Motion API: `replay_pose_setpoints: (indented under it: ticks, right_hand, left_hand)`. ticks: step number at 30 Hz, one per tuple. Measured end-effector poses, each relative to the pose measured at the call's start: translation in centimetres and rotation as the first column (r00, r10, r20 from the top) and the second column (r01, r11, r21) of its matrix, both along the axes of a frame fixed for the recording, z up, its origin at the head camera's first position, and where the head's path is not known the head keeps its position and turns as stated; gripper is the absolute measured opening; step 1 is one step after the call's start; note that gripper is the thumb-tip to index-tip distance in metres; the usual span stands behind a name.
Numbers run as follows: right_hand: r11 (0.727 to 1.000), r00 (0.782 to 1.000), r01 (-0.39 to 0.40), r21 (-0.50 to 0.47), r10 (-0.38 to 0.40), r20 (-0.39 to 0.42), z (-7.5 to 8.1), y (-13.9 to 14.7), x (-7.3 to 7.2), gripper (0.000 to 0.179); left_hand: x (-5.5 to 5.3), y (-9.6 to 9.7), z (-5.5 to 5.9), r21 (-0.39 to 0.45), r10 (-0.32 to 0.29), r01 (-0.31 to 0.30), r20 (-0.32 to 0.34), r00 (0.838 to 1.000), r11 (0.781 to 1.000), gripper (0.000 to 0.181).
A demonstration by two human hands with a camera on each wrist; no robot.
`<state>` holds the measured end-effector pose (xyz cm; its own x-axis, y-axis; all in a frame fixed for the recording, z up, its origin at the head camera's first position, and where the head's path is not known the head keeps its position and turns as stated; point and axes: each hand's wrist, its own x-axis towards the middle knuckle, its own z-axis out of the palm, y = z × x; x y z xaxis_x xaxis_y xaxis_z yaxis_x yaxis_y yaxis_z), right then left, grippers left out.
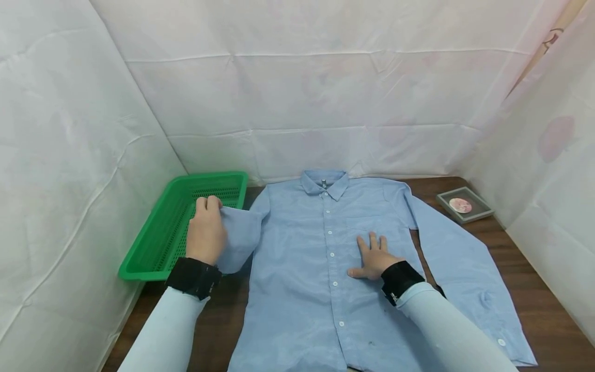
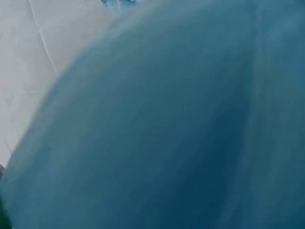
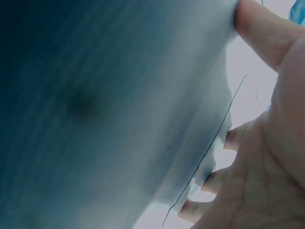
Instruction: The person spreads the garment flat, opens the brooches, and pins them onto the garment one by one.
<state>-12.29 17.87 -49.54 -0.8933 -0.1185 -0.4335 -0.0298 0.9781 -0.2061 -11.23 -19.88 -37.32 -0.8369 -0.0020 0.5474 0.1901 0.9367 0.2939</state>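
A light blue button-up shirt [image 1: 297, 258] lies front up on the table, its collar toward the back wall. Lifted off the table, the sleeve on the left [image 1: 240, 232] is held by its end in my left hand [image 1: 206, 232], whose fingers curl round the cloth beside the basket. Blue cloth [image 2: 143, 119] fills most of the left wrist view and hides that hand. With fingers spread, my right hand [image 1: 374, 258] rests on the shirt front, right of the button row. In the right wrist view its fingertips [image 3: 195, 210] touch the cloth.
A green plastic basket [image 1: 158, 232] stands at the left, against the white cloth wall [image 1: 297, 98]. On the dark wooden table [image 1: 534, 289], a small grey frame with a pink round picture [image 1: 460, 205] lies at the back right. The other sleeve [image 1: 469, 268] stretches out to the right.
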Motion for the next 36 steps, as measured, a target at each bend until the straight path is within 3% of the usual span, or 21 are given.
replay_pose_setpoints:
  ticks: [5,8,15,23,26,31,36]
  right_hand:
    - [1.0,1.0,0.007,0.001,-0.007,-0.004,-0.2,0.0,-0.1,0.107]
    - [1.0,1.0,0.006,-0.002,-0.006,-0.003,-0.2,0.0,-0.1,0.107]
    - [1.0,1.0,0.004,-0.021,-0.005,-0.004,0.0,0.1,0.0,0.107]
    - [1.0,1.0,0.003,-0.012,-0.003,0.003,0.1,0.2,0.1,0.107]
    - [1.0,1.0,0.003,-0.007,-0.003,0.008,0.2,0.1,0.1,0.107]
    - [1.0,1.0,-0.006,-0.008,0.006,0.008,0.3,0.0,0.2,0.106]
    - [1.0,1.0,-0.014,-0.008,0.014,0.008,0.3,0.0,0.1,0.106]
  left_hand:
    - [-0.1,-0.4,-0.1,0.012,0.026,-0.027,0.06,0.998,1.0,0.022]
    - [0.2,-0.7,-0.2,-0.023,0.01,-0.008,0.101,0.995,1.0,0.021]
    - [1.0,-1.5,-1.4,-0.057,-0.066,0.081,0.23,0.971,0.995,0.014]
    - [1.9,-2.2,-3.0,-0.088,-0.192,0.228,0.302,0.934,0.97,0.02]
    - [2.5,-1.9,-3.1,-0.1,-0.203,0.242,0.3,0.932,0.965,0.023]
    - [3.9,-1.8,-3.6,-0.119,-0.211,0.243,0.229,0.95,0.963,0.023]
    - [5.4,-2.2,-4.1,-0.115,-0.221,0.245,0.194,0.956,0.963,0.026]
